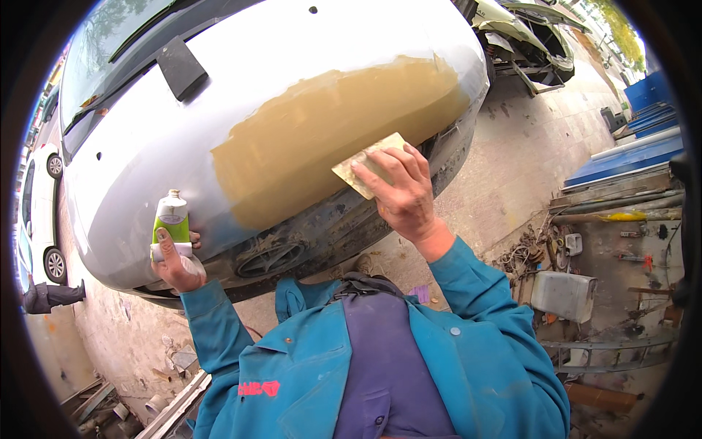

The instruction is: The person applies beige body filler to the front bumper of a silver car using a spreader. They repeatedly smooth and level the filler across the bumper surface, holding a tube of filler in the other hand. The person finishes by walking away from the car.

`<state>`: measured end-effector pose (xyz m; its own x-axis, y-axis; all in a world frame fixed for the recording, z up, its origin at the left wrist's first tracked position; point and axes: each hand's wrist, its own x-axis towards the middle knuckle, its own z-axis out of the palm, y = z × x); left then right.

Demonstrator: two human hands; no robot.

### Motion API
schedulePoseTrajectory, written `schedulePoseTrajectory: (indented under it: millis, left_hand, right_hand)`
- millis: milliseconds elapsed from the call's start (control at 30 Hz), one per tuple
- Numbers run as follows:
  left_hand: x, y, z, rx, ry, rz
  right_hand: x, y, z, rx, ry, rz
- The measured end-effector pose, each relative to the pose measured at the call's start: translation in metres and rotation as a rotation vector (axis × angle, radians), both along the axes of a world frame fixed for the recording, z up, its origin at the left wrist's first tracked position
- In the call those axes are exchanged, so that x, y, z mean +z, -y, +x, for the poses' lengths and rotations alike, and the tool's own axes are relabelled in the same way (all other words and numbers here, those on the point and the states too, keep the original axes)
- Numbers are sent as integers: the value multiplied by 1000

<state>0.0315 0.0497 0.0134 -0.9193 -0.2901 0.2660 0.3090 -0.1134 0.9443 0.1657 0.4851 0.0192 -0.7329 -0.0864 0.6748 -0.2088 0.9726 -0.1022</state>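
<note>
A white car's hood (135, 172) spreads out before me, with a broad tan patch of body filler (314, 132) along its front. My right hand (408, 196) is closed on a thin, flat, pale yellow spreader (358, 167), fingers laid over its top. The spreader overlaps the lower edge of the patch; whether it touches the filler I cannot tell. In my left hand (179, 272), at the hood's front left corner, is an upright green and white tube (172, 212) with a pale cap-like end on top. A small whitish piece is also between those fingers.
A dark block (181, 69) lies on the hood near the windshield. Below the hood is the dark, dirty front grille (270, 257). To the right are blue panels (621, 161), a ladder (614, 355) and a whitish container (563, 295). A parked white car (42, 212) stands at left, beside another person's leg (62, 295).
</note>
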Motion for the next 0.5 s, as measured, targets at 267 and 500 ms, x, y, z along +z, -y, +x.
schedulePoseTrajectory:
  millis: [267,500]
  left_hand:
    - [-1,2,2,-16,18,-6]
    - [-1,1,3,-19,19,1]
  right_hand:
    - [-13,27,-19,-30,-33,18]
    - [-40,23,36,7,86,-12]
